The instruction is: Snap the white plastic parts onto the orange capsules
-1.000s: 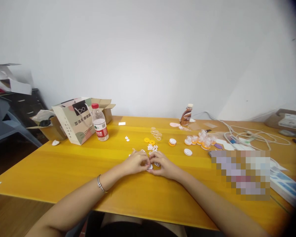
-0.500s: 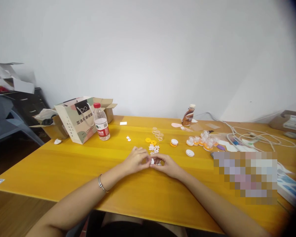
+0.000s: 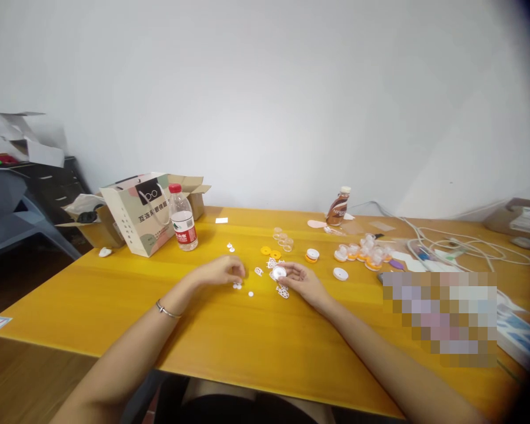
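Your right hand (image 3: 304, 285): thumb and fingers pinching one white disc (image 3: 280, 273), close to white lattice pieces (image 3: 283, 292) on the worktop (image 3: 229, 341). Your left hand (image 3: 221, 271): fingers loosely curled by small white discs (image 3: 237, 287) — whether gripping one, cannot tell. The white disc: probably light, stiff, slick — best held by its rim. Farther out: yellow discs (image 3: 275, 254), clear rings (image 3: 282, 237).

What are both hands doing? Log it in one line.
right hand: holds round white piece | left hand: by small white discs | nearby: yellow discs
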Motion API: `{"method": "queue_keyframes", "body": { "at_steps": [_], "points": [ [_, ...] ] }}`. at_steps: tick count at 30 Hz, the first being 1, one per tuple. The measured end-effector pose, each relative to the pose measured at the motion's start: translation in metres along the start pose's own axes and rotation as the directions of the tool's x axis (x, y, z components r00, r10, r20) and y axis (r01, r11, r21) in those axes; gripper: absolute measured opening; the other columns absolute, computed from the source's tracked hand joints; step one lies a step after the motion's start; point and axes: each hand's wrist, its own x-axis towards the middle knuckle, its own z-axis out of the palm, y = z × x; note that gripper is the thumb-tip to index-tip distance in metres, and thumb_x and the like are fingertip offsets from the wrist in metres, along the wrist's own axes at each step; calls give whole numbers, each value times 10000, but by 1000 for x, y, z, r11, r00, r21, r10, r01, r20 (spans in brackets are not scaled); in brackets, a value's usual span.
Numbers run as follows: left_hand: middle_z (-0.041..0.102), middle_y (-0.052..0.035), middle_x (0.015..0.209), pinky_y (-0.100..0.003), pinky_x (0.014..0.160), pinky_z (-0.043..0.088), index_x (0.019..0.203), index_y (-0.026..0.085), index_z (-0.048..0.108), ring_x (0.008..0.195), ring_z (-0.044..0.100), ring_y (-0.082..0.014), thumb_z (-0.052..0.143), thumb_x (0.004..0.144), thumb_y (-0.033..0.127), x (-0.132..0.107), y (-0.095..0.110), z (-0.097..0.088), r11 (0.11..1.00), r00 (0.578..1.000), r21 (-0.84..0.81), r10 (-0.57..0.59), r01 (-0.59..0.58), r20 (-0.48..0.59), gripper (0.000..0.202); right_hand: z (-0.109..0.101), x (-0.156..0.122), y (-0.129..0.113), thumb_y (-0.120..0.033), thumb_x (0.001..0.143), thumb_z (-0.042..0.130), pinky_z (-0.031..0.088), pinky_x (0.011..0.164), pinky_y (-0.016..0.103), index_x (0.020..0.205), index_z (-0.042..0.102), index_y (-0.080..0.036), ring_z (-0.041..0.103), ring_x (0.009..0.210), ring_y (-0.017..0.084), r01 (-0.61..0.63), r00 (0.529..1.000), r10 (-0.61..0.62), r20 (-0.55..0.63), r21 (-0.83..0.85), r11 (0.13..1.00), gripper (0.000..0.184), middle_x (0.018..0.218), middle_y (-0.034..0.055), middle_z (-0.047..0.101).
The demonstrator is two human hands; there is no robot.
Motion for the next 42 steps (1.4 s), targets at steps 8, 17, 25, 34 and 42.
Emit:
{"method": "queue_keyframes", "body": {
  "at_steps": [8,17,25,34,42],
  "points": [
    [577,-41,819,-200,635,411,817,135,594,722,531,-121,615,703,361,4,15,18,997,993,-6,78,-77,85,254,0,0,1,-299,583,703,457,737,307,969,595,-191,596,722,139,-6,999,6,36,11,1000,415,843,30,639],
    [615,-27,719,-191,638,393,743,138,624,644,538,-103,548,743,179,5,28,29,976,985,136,166,-171,46,86,2,0,3,-272,599,698,445,709,281,1010,573,-193,586,696,116,-21,996,20,81,18,1000,437,840,22,628],
    [647,-42,799,-199,667,421,825,137,643,704,572,-116,521,776,261,20,40,54,971,938,-232,-33,-51,-344,181,7,0,7,-285,588,702,445,652,259,997,562,-195,572,666,110,-17,993,9,116,66,998,442,833,17,617],
    [564,-21,706,-225,667,406,708,135,622,670,517,-111,599,715,271,24,45,61,967,881,-254,-115,-6,-458,138,20,-8,-2,-289,593,704,429,617,238,951,569,-203,566,669,108,21,994,-32,102,108,994,392,798,5,607],
    [528,14,696,-199,598,390,767,145,501,625,478,-84,642,665,295,24,42,65,937,877,-349,-177,11,-447,230,23,-13,-2,-296,592,705,441,760,290,910,579,-190,578,774,134,29,994,-39,103,97,995,358,828,23,618]
  ]
}}
